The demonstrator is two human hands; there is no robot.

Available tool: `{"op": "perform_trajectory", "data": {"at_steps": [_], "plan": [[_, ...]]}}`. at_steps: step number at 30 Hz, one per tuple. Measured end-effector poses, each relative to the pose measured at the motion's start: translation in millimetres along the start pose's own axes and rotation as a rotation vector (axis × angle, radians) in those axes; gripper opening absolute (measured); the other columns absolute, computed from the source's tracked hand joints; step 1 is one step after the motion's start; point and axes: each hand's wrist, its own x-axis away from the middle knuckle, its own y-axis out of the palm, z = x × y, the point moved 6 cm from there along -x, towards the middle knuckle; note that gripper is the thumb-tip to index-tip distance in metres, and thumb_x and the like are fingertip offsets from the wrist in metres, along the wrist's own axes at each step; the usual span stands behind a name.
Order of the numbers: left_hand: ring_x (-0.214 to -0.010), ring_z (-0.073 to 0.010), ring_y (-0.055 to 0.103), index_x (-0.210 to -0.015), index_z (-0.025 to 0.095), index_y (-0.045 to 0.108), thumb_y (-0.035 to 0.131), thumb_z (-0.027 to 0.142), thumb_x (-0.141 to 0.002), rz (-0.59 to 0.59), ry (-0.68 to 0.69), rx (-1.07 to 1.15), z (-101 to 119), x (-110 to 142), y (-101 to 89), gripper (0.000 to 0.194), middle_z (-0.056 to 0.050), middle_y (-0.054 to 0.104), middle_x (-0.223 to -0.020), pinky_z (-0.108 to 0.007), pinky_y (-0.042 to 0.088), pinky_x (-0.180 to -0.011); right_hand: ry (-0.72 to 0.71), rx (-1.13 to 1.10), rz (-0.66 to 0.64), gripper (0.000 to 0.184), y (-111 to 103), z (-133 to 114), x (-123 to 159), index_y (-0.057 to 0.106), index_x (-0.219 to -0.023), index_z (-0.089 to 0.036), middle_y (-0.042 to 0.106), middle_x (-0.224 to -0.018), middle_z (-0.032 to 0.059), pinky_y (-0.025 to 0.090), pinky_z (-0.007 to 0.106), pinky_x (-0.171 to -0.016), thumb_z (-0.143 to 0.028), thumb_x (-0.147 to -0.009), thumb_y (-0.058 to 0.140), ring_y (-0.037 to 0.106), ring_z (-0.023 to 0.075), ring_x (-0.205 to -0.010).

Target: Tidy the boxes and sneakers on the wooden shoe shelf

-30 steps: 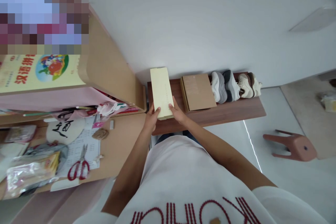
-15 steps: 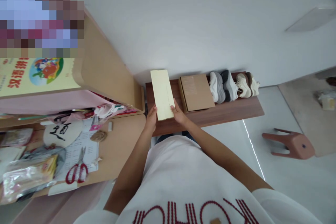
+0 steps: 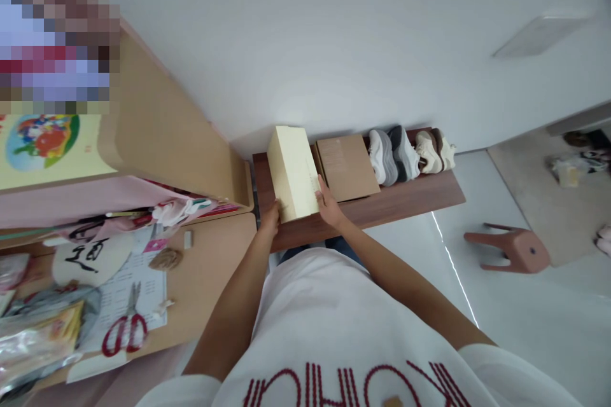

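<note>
Between my two hands is a long pale yellow box [image 3: 300,172], tilted so that its top and its left side both show. My left hand [image 3: 271,216] grips its near left corner, fingers partly hidden by the box. On the opposite side my right hand [image 3: 328,205] presses against the near right edge, thumb toward the top face. Beneath the box runs a dark brown wooden shelf top [image 3: 405,198]; whether the box touches it I cannot tell. Just right of my right hand lies a brown cardboard box [image 3: 348,165].
Several shoes [image 3: 405,156] stand in a row right of the cardboard box. A desk [image 3: 205,267] at left bears red-handled scissors [image 3: 126,327], papers and plastic bags. A wooden side panel [image 3: 181,127] rises beside the shelf. On the floor at right is a brown stool [image 3: 520,251].
The yellow box has tilted, so its left side now shows. My left hand has shifted lower along its corner. The whole view has moved slightly to the right.
</note>
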Motion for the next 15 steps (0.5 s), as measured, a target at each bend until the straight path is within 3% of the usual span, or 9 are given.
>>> {"op": "perform_trajectory", "data": {"at_steps": [2,6,10,15], "plan": [[-0.110,-0.0225,0.073,-0.116,0.021,0.070,0.066,0.046,-0.095,0.028,-0.095,0.024,-3.7,-0.7,2.9,0.033,-0.011,0.077,-0.113,-0.038,0.058,-0.097,0.000,0.014,0.032,0.091,-5.4,3.7,-0.2,0.032,-0.163,-0.022,0.039,-0.166,0.0104,0.016,0.043,-0.132,-0.082,-0.096,0.024,0.028,0.0236,-0.157],[-0.108,-0.0214,0.073,-0.114,0.017,0.071,0.064,0.047,-0.097,-0.091,-0.131,0.116,-1.7,4.7,14.3,0.035,-0.013,0.078,-0.109,-0.034,0.058,-0.099,0.032,0.037,0.084,0.079,-13.7,9.6,-2.0,0.045,-0.157,-0.024,0.045,-0.162,0.0099,0.022,0.043,-0.131,-0.075,-0.098,0.029,0.036,0.0256,-0.153],[-0.118,-0.0244,0.070,-0.121,0.019,0.069,0.064,0.042,-0.098,-0.137,-0.063,0.182,3.4,13.5,12.2,0.033,-0.012,0.077,-0.115,-0.038,0.056,-0.104,0.097,0.083,0.115,0.085,-15.2,9.3,-3.4,0.048,-0.156,-0.019,0.040,-0.164,0.0128,0.022,0.045,-0.131,-0.078,-0.095,0.036,0.031,0.0302,-0.156],[-0.129,-0.0303,0.064,-0.125,0.017,0.067,0.066,0.043,-0.097,-0.123,0.091,0.238,17.9,25.9,-1.3,0.038,-0.011,0.073,-0.128,-0.041,0.054,-0.108,0.197,0.084,0.047,0.096,-5.4,3.4,-1.6,0.036,-0.162,-0.021,0.030,-0.170,0.0109,0.016,0.048,-0.132,-0.083,-0.090,0.045,0.023,0.0307,-0.159]]}}
